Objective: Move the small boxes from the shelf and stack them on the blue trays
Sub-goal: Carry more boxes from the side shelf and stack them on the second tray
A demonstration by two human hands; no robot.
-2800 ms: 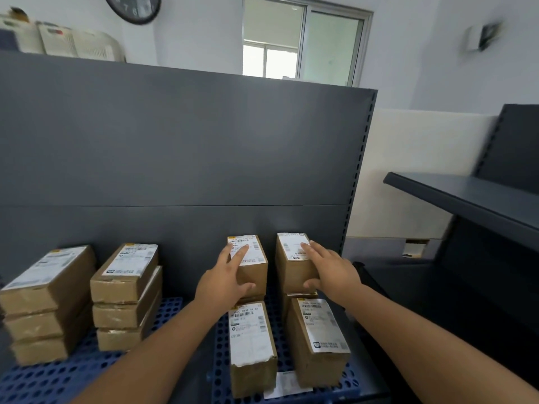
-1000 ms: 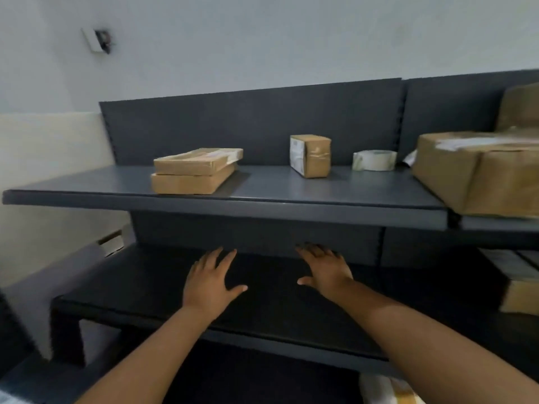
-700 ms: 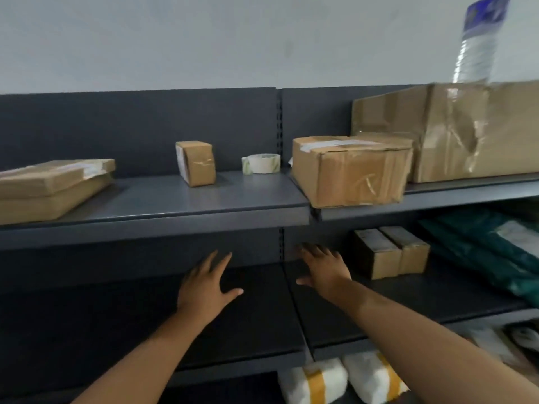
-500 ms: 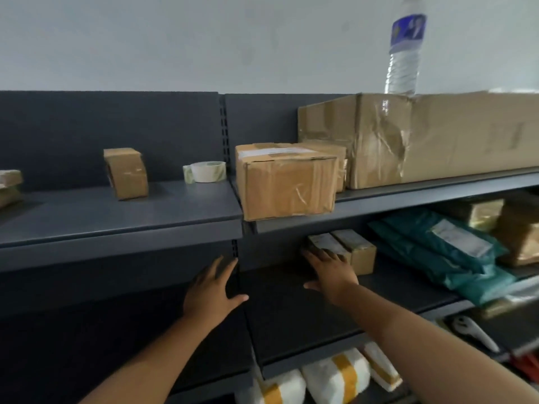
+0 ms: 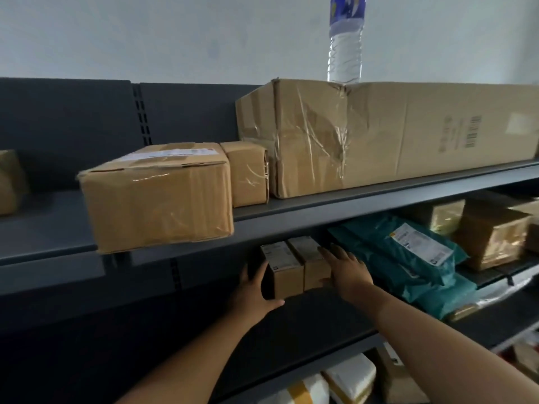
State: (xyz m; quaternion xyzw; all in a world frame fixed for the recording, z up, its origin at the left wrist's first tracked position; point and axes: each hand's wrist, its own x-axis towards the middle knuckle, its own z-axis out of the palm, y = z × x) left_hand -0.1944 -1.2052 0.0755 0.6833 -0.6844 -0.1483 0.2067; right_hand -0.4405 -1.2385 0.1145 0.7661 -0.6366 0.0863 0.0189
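Note:
Two small brown boxes stand side by side on the dark middle shelf (image 5: 180, 330), a labelled left one (image 5: 287, 277) and a right one (image 5: 313, 265). My left hand (image 5: 252, 295) lies against the left box's outer side, thumb stretched along the shelf in front of it. My right hand (image 5: 348, 272) presses flat against the right box's outer side with straight fingers. The boxes sit between my two palms. The blue trays are out of view.
The upper shelf, just above the small boxes, carries a medium taped box (image 5: 157, 196) overhanging its edge and a long carton (image 5: 408, 132) with a water bottle (image 5: 345, 39) on top. Teal mailer bags (image 5: 408, 258) lie right of my right hand. White-and-yellow parcels (image 5: 347, 377) sit below.
My view swung right from the blue trays to this shelf. Both empty hands reached forward and closed in on the two small boxes, one hand on each side.

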